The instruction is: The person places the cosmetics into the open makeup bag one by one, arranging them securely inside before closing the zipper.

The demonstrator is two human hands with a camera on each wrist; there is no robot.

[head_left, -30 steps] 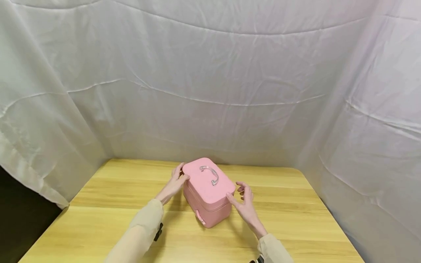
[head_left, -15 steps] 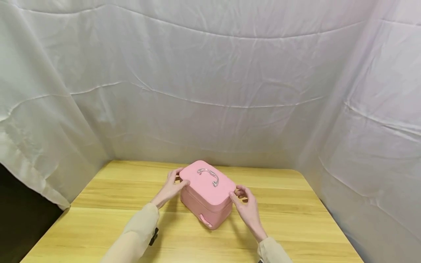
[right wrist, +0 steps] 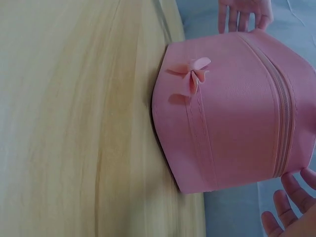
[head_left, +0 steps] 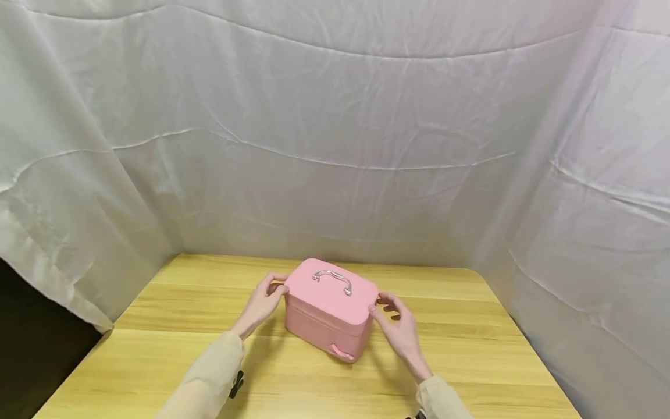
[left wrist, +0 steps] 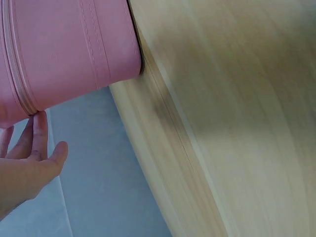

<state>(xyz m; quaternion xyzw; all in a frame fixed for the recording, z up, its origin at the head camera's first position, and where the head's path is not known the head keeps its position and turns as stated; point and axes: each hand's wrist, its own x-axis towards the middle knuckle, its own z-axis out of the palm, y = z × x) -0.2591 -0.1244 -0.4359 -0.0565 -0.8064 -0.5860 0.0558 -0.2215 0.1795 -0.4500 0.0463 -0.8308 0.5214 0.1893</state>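
Note:
A pink cosmetic case (head_left: 327, 297) stands upright on the table with its lid down. A silver handle (head_left: 335, 274) arches over the lid. The right wrist view shows a zipper (right wrist: 281, 103) around the upper part and a pink bow (right wrist: 195, 76) lower on the front. At the case's left end, my left hand (head_left: 263, 298) touches the side near the lid with slightly bent fingers; the left wrist view shows fingertips against the zipper. My right hand (head_left: 399, 327) rests its thumb and fingers about the right end, near the zipper line, its fingers loosely spread.
The wooden table (head_left: 173, 343) extends around the case. Grey fabric (head_left: 335, 198) hangs behind and on both sides. A dark area (head_left: 36, 343) lies beyond the table's left edge.
The case has turned counterclockwise as seen from above, its front now facing me more. My left hand has moved left and toward me; my right hand has shifted slightly right.

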